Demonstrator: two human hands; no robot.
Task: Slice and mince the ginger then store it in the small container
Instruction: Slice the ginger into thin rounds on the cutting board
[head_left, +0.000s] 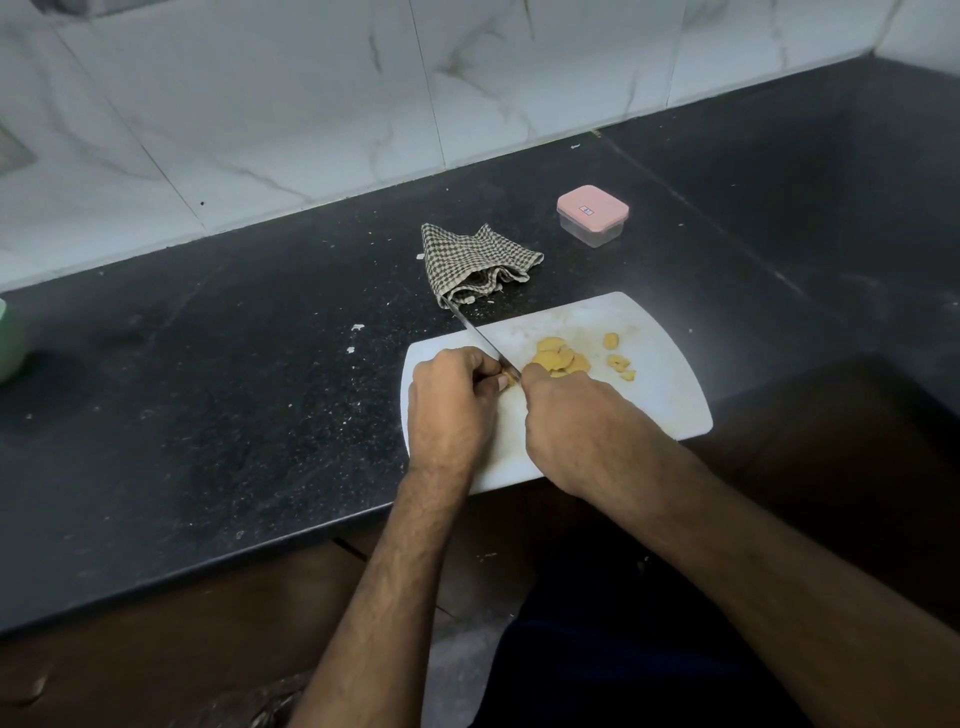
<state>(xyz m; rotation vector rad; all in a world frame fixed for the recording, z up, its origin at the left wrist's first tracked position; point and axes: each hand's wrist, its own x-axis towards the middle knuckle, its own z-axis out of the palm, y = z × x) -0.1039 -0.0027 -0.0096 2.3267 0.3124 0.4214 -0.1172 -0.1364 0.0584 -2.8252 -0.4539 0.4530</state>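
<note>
White plastic cutting board (649, 410) at counter edge | left hand (452, 400) pinching last yellow ginger stub (508, 378), steadying it | right hand (576, 426) gripping steel knife (480, 335), slicing | cut slices (558, 356) piled clear | pink-lidded small container (592, 214) shut, well apart.

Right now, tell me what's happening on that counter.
A person is slicing ginger on a white cutting board. The left hand pins the last ginger piece while the right hand works a knife through it. A pile of cut slices lies just beyond the blade, not yet minced. The small container sits farther back on the black counter with its pink lid on, beside a checked cloth.
</note>
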